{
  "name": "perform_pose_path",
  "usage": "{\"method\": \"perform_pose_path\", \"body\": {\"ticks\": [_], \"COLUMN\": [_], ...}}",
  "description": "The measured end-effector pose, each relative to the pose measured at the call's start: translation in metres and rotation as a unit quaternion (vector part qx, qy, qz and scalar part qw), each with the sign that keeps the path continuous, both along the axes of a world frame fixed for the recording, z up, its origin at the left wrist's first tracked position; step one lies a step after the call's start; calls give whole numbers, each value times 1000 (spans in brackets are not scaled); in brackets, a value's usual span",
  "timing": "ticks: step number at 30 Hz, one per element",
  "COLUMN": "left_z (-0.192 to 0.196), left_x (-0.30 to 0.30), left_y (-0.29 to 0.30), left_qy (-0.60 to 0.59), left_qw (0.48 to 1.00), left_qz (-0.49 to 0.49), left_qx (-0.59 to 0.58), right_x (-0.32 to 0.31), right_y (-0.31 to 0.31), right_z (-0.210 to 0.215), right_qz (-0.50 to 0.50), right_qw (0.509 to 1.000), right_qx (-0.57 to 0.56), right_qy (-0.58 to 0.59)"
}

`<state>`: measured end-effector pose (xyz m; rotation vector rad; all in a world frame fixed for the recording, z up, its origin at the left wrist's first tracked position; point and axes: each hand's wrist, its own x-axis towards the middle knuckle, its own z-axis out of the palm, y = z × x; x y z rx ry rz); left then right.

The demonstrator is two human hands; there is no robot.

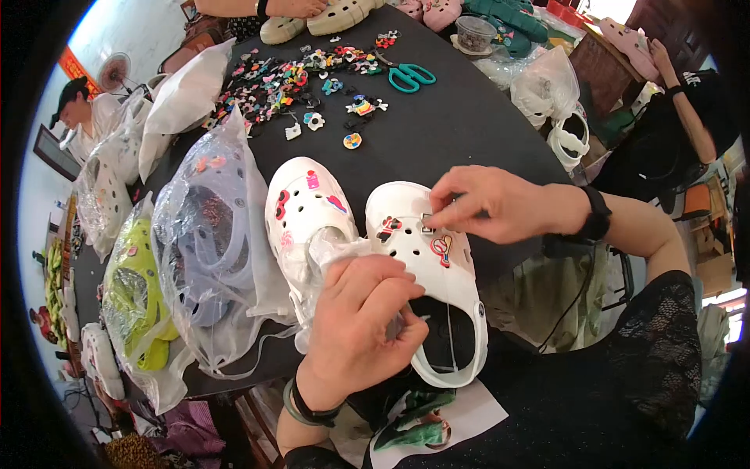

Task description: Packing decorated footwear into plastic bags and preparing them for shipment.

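Note:
Two white clogs lie side by side before me. The right clog (457,283) bears a baseball-bat charm (441,250) and a red-and-black charm (388,227). Over its toe my right hand (500,205) pinches a small dark-edged charm (426,223) against the upper. My left hand (359,328) is closed at that clog's opening, its fingers curled; whatever they hold is hidden. The left clog (301,207) carries several pink, red and blue charms, with crumpled clear plastic (336,248) in its opening.
A heap of colourful charms (273,90) covers the far table, beside teal scissors (410,76). Bagged lilac clogs (211,258) and green clogs (137,297) stand at left. A printed sheet (484,410) lies below my hands. Other people sit around the table; one handles beige clogs (340,17).

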<state>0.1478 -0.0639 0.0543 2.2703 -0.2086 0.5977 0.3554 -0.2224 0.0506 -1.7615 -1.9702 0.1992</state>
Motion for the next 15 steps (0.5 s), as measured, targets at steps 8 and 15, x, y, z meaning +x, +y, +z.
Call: {"method": "perform_pose_path", "body": {"ticks": [8, 15], "left_z": [10, 17], "left_x": [-74, -33], "left_y": [-54, -71], "left_qy": [-28, 264], "left_qw": [991, 673], "left_qz": [-88, -27], "left_qx": [-92, -690], "right_x": [14, 24], "right_y": [9, 16], "right_z": [-12, -25], "right_qz": [-26, -5], "right_qw": [981, 964], "right_qx": [-13, -15], "right_qy": [192, 264]}}
